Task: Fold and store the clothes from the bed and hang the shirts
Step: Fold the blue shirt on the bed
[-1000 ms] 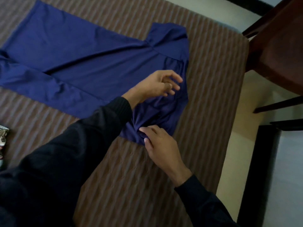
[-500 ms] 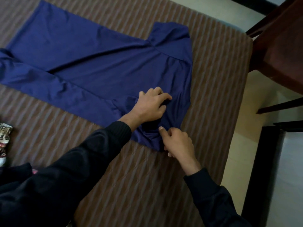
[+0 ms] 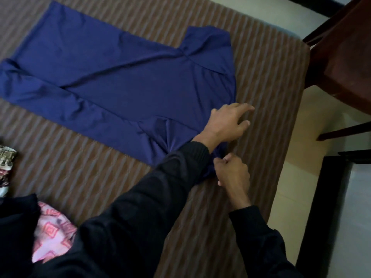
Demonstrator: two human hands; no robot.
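A dark blue garment [image 3: 124, 85] lies spread flat across the brown striped bed [image 3: 261, 81], its collar end toward the right. My left hand [image 3: 228, 122] reaches over the garment's near right edge with fingers spread and fairly straight, fingertips past the cloth above the bedcover. Just below it, my right hand [image 3: 232, 173] pinches a bunched bit of the blue fabric at the near right corner. My left sleeve hides part of that corner.
A pink patterned cloth [image 3: 52, 235] lies at the lower left beside dark fabric. Another patterned cloth [image 3: 6, 167] sits at the left edge. A dark wooden chair [image 3: 341, 53] stands off the bed's right side, above pale floor [image 3: 297, 177].
My left hand lifted off the middle of the garment and moved right, past its edge, fingers opening. My right hand kept hold of the corner fabric and shifted slightly right.
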